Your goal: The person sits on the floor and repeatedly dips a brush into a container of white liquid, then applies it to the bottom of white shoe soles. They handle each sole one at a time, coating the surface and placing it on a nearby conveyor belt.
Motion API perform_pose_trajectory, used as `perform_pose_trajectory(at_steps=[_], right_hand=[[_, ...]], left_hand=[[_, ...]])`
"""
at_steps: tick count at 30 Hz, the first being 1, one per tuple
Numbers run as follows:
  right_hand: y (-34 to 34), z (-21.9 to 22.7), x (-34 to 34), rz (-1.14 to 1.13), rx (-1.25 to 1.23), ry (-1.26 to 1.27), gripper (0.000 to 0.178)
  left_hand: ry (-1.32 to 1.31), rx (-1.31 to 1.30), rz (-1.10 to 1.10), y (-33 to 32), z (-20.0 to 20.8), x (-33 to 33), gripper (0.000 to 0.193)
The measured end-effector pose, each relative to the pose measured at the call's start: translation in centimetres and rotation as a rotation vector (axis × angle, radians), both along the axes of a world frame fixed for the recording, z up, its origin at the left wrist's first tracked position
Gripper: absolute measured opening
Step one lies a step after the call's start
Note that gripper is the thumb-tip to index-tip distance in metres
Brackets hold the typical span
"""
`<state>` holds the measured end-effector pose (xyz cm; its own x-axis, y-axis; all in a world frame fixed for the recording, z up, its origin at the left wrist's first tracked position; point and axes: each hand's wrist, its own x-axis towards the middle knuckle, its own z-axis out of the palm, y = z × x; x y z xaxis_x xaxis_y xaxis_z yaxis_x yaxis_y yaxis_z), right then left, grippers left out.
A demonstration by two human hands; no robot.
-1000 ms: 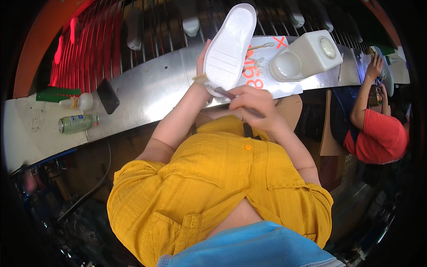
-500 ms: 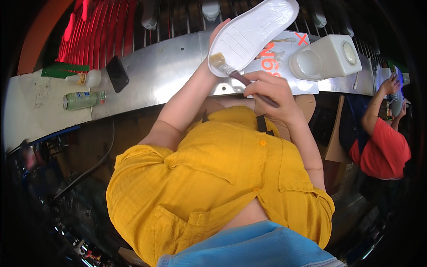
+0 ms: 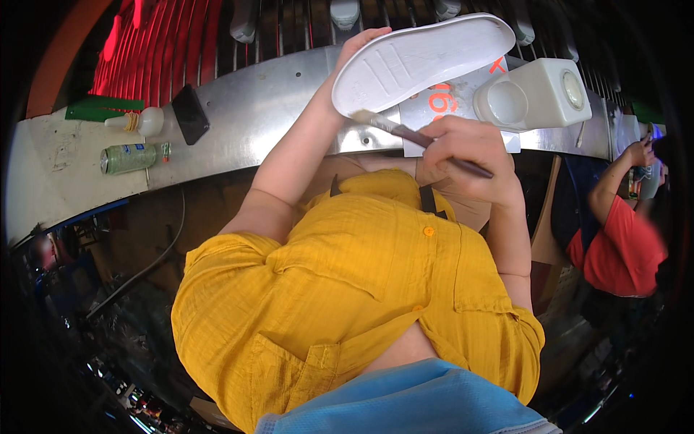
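A white shoe sole (image 3: 426, 61) is held up over the metal bench, tilted, its recessed face with ridges toward me. My left hand (image 3: 354, 52) grips it from behind at the far left edge; most of those fingers are hidden by the sole. In my right hand (image 3: 473, 155) is a flat paintbrush (image 3: 413, 135) with a dark handle, the fingers closed around it. The pale bristles are at the near rim of the sole's rounded left end; whether they touch it I cannot tell.
A cut-open white plastic jug (image 3: 538, 94) lies on a marked white board (image 3: 419, 119). To the left are a black phone (image 3: 190, 114), a squeeze bottle (image 3: 150, 121) and a green can (image 3: 129, 158). Behind runs a slatted conveyor (image 3: 289, 32) carrying soles. Right, a person in red (image 3: 625, 249) works.
The brush has come off the sole's inner face to its near rim, and my right hand has shifted right and slightly nearer. The sole has rotated and its right end come nearer.
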<state>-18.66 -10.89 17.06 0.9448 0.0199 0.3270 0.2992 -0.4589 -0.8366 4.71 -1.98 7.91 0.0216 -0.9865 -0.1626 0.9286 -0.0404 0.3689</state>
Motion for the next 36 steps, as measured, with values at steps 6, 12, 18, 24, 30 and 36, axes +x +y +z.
perform_pose_trajectory(at_steps=[6, 12, 18, 24, 30, 36], right_hand=[[-1.9, -3.3, 1.0, -0.486, 0.368, -0.049, 0.009], [-10.6, -2.4, -2.9, -0.652, 0.655, -0.446, 0.008], [-17.2, -2.4, -5.9, -0.597, 0.833, -0.576, 0.009], [-19.9, -5.3, -5.8, -0.680, 0.916, -0.550, 0.006], [-19.5, -6.0, -6.2, -0.629, 0.910, -0.552, 0.009], [-19.4, -5.8, -6.3, -0.600, 0.894, -0.514, 0.008]], left_hand=[[-0.019, 0.031, 0.087, 0.4, -0.3, -1.9, 0.061], [-0.215, 0.339, 0.228, 2.5, 2.1, -1.7, 0.061], [-0.436, -0.400, 0.433, 6.3, 14.0, -0.9, 0.076], [-0.996, -0.537, 1.020, -4.2, 36.2, 13.4, 0.037], [-0.741, -0.520, 1.041, -17.2, 44.7, 24.6, 0.017], [-1.458, -0.434, 0.663, -30.3, 38.3, 7.4, 0.048]])
